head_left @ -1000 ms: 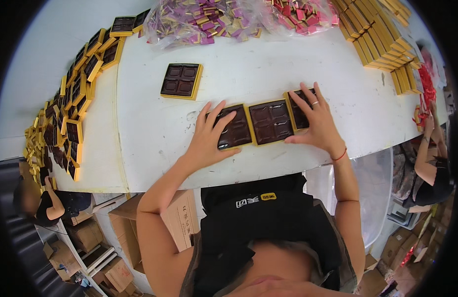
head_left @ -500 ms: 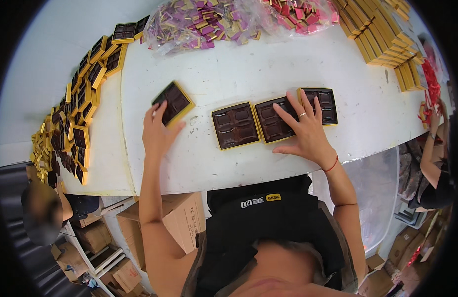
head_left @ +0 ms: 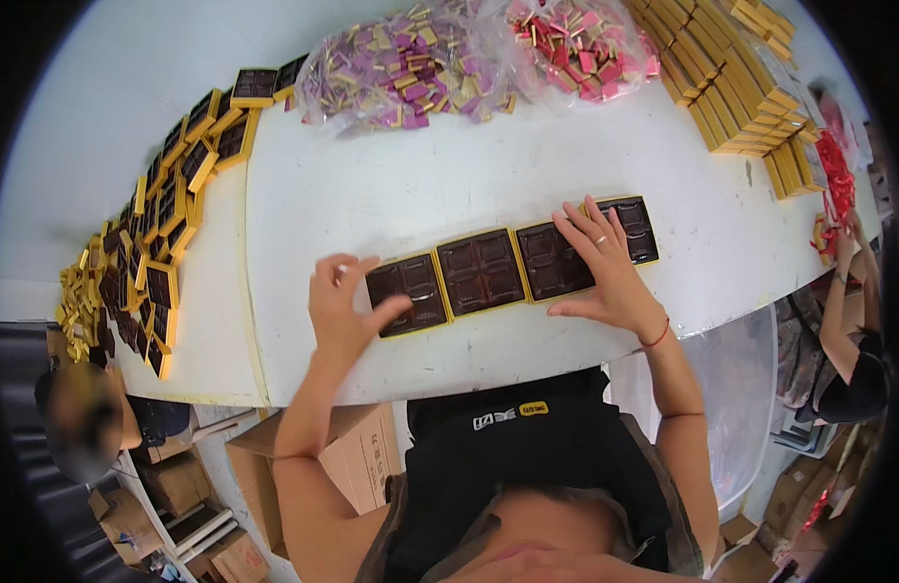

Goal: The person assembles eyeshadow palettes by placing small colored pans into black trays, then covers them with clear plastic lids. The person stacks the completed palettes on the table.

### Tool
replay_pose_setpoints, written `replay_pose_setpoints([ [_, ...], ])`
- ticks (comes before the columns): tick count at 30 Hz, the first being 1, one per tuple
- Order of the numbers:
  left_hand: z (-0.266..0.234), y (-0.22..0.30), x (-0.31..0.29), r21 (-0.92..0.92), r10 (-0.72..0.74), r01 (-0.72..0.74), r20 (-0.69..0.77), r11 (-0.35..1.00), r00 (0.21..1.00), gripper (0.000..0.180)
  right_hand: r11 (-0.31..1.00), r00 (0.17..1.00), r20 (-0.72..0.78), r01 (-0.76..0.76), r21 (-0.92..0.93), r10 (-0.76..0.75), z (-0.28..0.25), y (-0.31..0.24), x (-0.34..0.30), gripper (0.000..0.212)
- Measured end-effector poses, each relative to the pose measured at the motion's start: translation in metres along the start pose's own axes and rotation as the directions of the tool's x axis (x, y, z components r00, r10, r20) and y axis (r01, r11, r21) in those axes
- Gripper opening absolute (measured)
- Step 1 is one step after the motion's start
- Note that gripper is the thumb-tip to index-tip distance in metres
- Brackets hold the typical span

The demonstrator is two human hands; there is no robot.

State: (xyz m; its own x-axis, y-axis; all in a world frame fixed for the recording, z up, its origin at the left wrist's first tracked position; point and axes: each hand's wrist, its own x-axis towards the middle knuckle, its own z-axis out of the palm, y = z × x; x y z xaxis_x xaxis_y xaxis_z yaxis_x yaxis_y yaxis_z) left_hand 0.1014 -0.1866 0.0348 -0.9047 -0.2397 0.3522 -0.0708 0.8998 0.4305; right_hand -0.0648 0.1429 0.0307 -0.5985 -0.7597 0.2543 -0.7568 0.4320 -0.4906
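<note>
Several shallow gold-edged boxes with dark brown, four-compartment inserts lie side by side in a slightly slanted row on the white table. At the row's left end is the leftmost box; my left hand is against its left side, fingers apart and thumb over its near left corner. Next to it lies the second box. My right hand rests spread across the third box and the rightmost box, partly hiding both. The compartments I can see hold nothing.
Similar boxes are heaped along the left, beside small gold pieces. Clear bags of purple-and-gold pieces and pink pieces lie at the back. Gold boxes are stacked back right. People work at both sides.
My left hand has brought the separate box rightward and nearer, turning it into line at the row's left end. My right hand stays spread over the right boxes.
</note>
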Motion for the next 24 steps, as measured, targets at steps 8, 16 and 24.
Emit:
replay_pose_setpoints([
  [8,0.126,-0.034,0.264,-0.077,0.32,-0.321,-0.015,0.944,0.947,0.024,0.924,0.981,-0.089,0.192,0.33,-0.172,0.056,0.056,0.212,0.028],
  [16,0.136,-0.062,0.26,0.1,0.134,-0.137,0.034,0.986,0.99,0.033,0.973,0.98,0.047,-0.186,-0.137,0.194,0.088,0.093,0.33,0.033],
  [24,0.104,-0.048,0.212,-0.721,-0.223,0.231,0.109,0.653,0.969,0.022,0.885,0.977,-0.215,0.105,0.454,-0.006,0.07,0.074,0.288,0.028],
])
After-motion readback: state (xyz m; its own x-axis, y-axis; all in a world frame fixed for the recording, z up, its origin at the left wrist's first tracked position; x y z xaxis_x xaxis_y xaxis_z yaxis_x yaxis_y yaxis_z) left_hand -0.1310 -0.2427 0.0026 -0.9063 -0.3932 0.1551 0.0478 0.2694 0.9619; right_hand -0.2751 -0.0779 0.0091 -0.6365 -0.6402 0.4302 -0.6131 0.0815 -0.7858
